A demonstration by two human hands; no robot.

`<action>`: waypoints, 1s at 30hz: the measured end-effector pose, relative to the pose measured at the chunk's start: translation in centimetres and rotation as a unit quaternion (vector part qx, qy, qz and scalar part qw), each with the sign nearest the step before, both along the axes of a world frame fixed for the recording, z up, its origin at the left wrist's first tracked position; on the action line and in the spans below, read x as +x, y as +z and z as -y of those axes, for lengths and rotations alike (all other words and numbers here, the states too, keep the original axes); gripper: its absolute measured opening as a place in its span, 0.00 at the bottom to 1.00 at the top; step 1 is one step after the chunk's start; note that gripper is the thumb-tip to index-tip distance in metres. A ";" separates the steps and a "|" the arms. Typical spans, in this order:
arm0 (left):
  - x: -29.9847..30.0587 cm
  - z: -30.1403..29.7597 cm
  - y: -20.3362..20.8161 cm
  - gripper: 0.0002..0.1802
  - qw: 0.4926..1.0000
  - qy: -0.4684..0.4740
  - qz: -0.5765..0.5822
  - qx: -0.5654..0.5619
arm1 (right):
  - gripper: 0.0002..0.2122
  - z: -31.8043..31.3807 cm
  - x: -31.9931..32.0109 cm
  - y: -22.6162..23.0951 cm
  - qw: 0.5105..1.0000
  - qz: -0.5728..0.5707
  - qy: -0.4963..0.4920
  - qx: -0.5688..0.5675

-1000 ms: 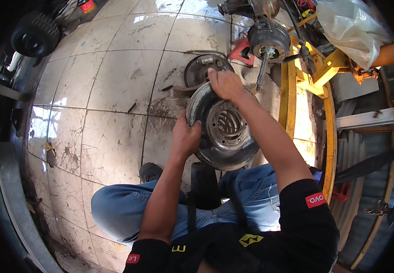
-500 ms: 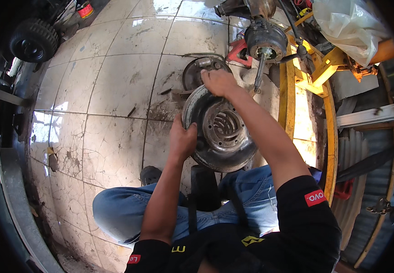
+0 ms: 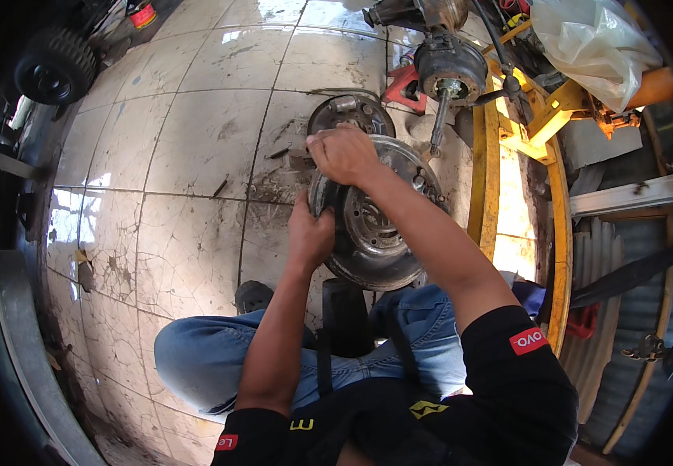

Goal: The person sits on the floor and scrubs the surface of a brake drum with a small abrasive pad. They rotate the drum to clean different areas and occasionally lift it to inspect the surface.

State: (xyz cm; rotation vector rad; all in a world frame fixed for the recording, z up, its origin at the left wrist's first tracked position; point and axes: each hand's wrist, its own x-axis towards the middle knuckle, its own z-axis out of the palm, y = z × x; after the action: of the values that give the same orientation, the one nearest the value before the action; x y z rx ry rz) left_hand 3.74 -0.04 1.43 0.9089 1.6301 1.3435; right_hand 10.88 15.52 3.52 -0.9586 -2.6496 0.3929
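Observation:
A round, dark metal brake backing plate (image 3: 379, 268), with a ring of bolt holes about its centre opening, is tilted up in front of my knees. Coils of a spring show through the opening. My left hand (image 3: 311, 231) grips its left rim, thumb on the near face. Curled closed, my right hand (image 3: 343, 155) is at the plate's upper left edge; what its fingers hold, if anything, is hidden. Just beyond lies a second backing plate (image 3: 379, 120) on the floor, a small cylinder fixed to it.
An axle hub (image 3: 449, 70) with a protruding shaft hangs at the far right, near a red stand (image 3: 405, 89). A yellow metal frame (image 3: 486, 179) runs along the right, with a plastic bag (image 3: 597, 46) above. At far left is a tyre (image 3: 55, 66). Small dark pieces lie on the tiles.
My right hand has moved left and slightly nearer along the rim, its fingers now curled. The plate has turned or tilted a little, showing a fitting at its upper right. My left hand keeps its grip.

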 end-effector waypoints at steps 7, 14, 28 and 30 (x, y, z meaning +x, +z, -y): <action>0.4 -0.5 0.1 0.23 1.000 -0.003 -0.015 -0.007 | 0.32 -5.6 6.1 -0.2 0.962 0.133 -0.211 -0.115; 0.2 0.3 -0.2 0.25 0.999 0.019 -0.036 -0.020 | 0.29 -2.7 1.1 1.2 0.982 0.128 -0.100 -0.101; 0.9 -0.2 0.5 0.27 0.999 -0.011 -0.032 -0.020 | 0.33 -5.8 2.4 2.8 0.941 0.209 -0.155 -0.218; 0.7 -0.3 -0.9 0.25 0.998 0.026 -0.054 -0.005 | 0.32 -3.9 1.4 2.3 0.961 0.221 -0.101 -0.134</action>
State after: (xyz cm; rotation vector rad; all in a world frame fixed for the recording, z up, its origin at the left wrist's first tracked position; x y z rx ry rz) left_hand 4.40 0.23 0.56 0.9538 1.7515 1.3392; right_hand 12.28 19.42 5.85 -1.5465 -2.8924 0.5568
